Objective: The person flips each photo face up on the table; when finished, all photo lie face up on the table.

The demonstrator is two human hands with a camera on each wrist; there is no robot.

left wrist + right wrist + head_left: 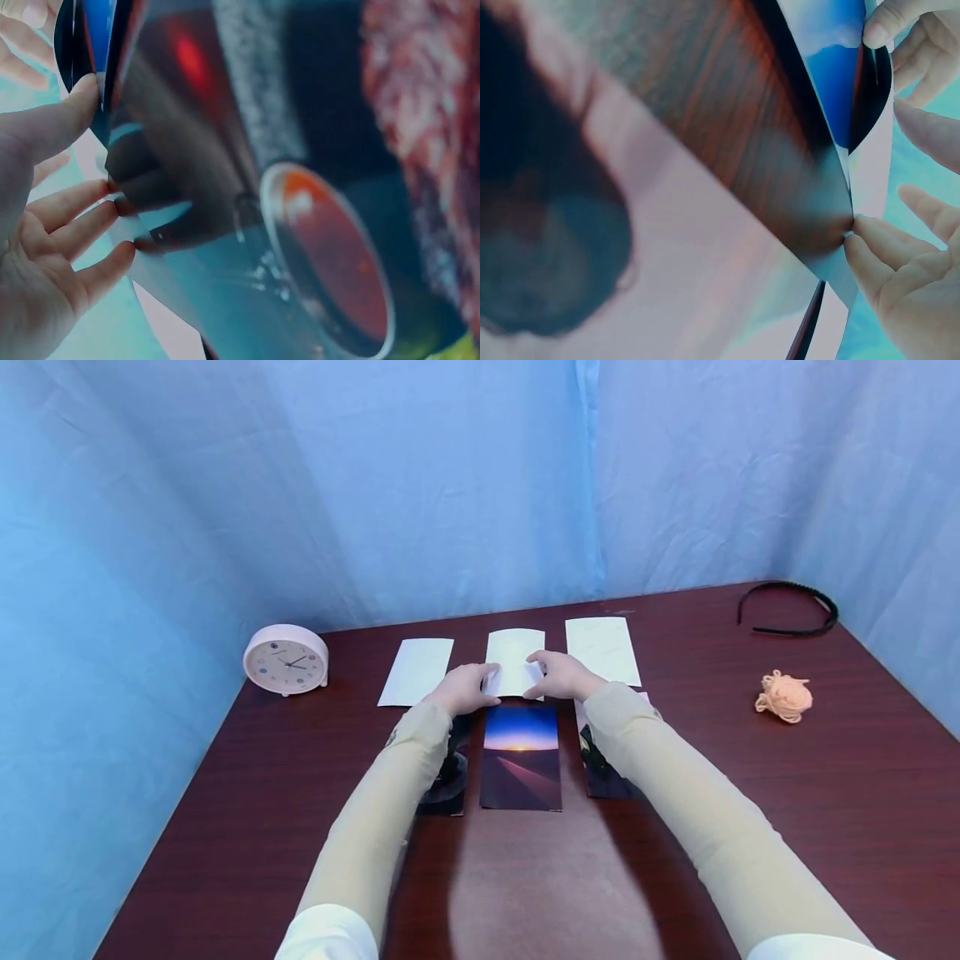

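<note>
Both hands are at the near edge of a white-backed photo card (pixel 516 647) in the middle of the far row; the card bows, its near edge raised. My left hand (pixel 461 689) pinches its near left corner, thumb (pixel 84 101) at the edge and the other fingertips low at the table. At the opposite corner, my right hand (pixel 564 677) pinches the card between thumb and forefinger. Just below lies a sunset photo card (pixel 520 760), picture up. White cards flank the middle one at left (pixel 417 672) and right (pixel 602 647).
Partly under my forearms lie a dark photo card (pixel 447 785) at left and another picture card (pixel 603 777) at right. A white clock (pixel 287 660) stands far left. To the right are a ball of peach yarn (pixel 784 696) and a black headband (pixel 825 610). Blue curtains (pixel 450 485) border the table.
</note>
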